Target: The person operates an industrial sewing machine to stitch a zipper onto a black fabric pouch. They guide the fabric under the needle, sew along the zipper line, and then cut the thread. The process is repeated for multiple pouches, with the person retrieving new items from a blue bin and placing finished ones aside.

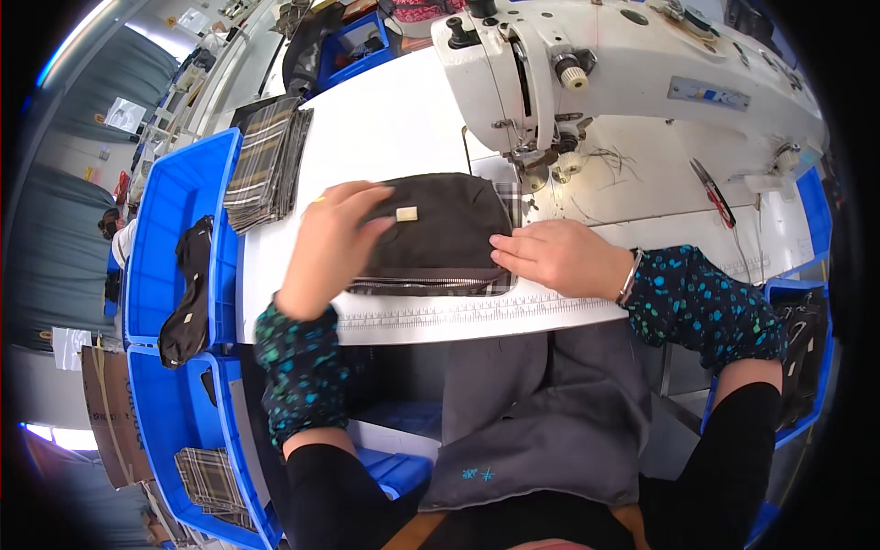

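Note:
A black fabric pouch panel (440,220) lies flat on the white table, with a small cream label near its middle and a metal zipper (431,280) along its near edge. Plaid fabric (507,197) shows from under its right side. My left hand (337,234), slightly blurred, is over the panel's left end, thumb and fingers apart. At the right edge, my right hand (568,259) has its fingers together on the panel by the zipper's end. Just beyond the panel stands the needle area of a white sewing machine (536,156).
A stack of plaid pieces (268,165) lies at the table's left edge. Blue bins (147,238) stand further left, with black and plaid pieces inside. Red-handled thread snips (715,194) and loose threads (610,165) lie to the right. A ruler strip (440,316) runs along the near edge.

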Tool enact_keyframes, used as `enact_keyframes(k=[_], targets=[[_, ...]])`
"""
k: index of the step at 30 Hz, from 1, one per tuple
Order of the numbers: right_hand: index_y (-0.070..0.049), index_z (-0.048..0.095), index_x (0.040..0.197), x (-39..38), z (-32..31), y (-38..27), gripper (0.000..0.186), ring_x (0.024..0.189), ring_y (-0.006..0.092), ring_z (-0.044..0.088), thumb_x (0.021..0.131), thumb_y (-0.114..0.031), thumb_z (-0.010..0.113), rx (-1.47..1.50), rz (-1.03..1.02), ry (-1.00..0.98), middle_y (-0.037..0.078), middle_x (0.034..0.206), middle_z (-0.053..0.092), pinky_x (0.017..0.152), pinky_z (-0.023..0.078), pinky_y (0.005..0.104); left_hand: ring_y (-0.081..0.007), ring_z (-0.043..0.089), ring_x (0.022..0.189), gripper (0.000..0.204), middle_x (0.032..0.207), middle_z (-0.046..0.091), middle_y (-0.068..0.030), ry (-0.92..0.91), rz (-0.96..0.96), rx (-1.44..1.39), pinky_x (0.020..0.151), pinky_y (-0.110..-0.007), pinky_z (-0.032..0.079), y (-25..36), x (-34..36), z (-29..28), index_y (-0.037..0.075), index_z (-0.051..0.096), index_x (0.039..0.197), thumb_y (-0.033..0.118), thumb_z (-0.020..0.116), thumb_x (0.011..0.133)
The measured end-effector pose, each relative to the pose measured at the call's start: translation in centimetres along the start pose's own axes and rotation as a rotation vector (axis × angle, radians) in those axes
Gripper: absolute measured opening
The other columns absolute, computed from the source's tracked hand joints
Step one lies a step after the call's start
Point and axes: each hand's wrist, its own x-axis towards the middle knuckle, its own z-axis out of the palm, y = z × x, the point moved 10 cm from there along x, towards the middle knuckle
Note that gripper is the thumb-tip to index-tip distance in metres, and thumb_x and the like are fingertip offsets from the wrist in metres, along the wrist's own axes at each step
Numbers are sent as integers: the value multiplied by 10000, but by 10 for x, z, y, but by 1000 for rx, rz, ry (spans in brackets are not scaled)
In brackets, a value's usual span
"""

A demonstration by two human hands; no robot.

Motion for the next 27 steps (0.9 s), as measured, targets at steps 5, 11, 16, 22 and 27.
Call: enact_keyframes(k=[5, 11, 16, 22, 27], targets=[[-20, 725, 1178, 6, 5, 19, 326, 1033, 266, 725, 879, -118, 639, 81, -95, 17, 117, 1278, 727, 907, 596, 372, -354, 674, 938, 387, 1009, 720, -135, 31, 232, 187, 810, -397, 530, 46, 60, 59, 30, 745, 1070, 308, 854, 824], [5, 743, 1135, 9, -2, 15, 306, 1013, 262, 729, 878, -127, 642, 100, -82, 21, 144, 1241, 743, 897, 597, 369, -334, 615, 719, 308, 800, 677, -165, -318, 58, -405, 678, -396, 489, 26, 88, 87, -11, 674, 920, 221, 856, 830], [52, 746, 1089, 9, -2, 8, 308, 962, 265, 740, 861, -136, 660, 60, -80, 19, 193, 1193, 752, 855, 604, 369, -316, 547, 617, 277, 708, 657, -149, -201, 40, -492, 630, -386, 469, 13, 99, 122, -35, 694, 876, 187, 852, 823], [74, 753, 1015, 9, -7, 0, 298, 885, 263, 742, 826, -145, 682, -8, -112, 14, 228, 1115, 764, 762, 603, 356, -354, 687, 693, 308, 748, 722, -151, -113, 11, -237, 669, -415, 536, 27, 98, 115, 27, 779, 897, 280, 887, 759], [68, 758, 996, 8, -6, -13, 315, 842, 229, 730, 775, -147, 694, -44, -170, -23, 234, 1094, 767, 721, 594, 335, -355, 722, 729, 311, 785, 744, -165, -205, 8, -223, 677, -423, 551, 24, 95, 119, 38, 795, 887, 303, 887, 753]])
